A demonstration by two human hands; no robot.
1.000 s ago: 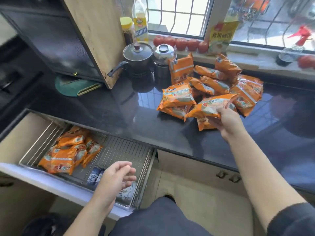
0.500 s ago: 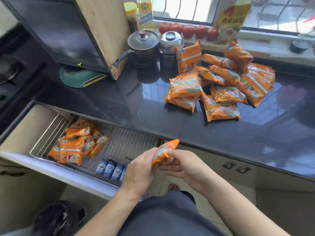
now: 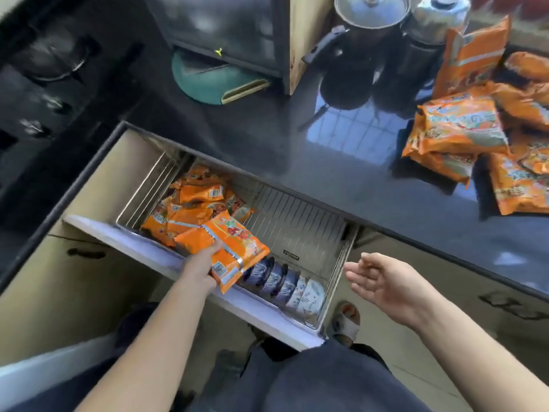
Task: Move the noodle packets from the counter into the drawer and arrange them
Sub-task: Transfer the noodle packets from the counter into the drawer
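Note:
My left hand [image 3: 199,266] grips an orange noodle packet [image 3: 227,244] over the front of the open drawer [image 3: 127,237], right beside the pile of orange packets [image 3: 190,205] lying in the drawer's left end. My right hand [image 3: 383,285] hovers open and empty to the right of the drawer, palm turned left. Several more orange noodle packets [image 3: 463,135] lie heaped on the dark counter [image 3: 297,162] at the upper right.
A wire rack [image 3: 297,224] lines the drawer; a row of patterned bowls [image 3: 285,282] stands on edge along its front right. Two lidded pots [image 3: 371,31], a wooden board [image 3: 306,34] and a green round mat [image 3: 208,81] sit at the counter's back. A slippered foot [image 3: 346,321] is below.
The packet passed from my right hand, through both hands, into my left hand, which has carried it down to the drawer. My right hand has let go and opened.

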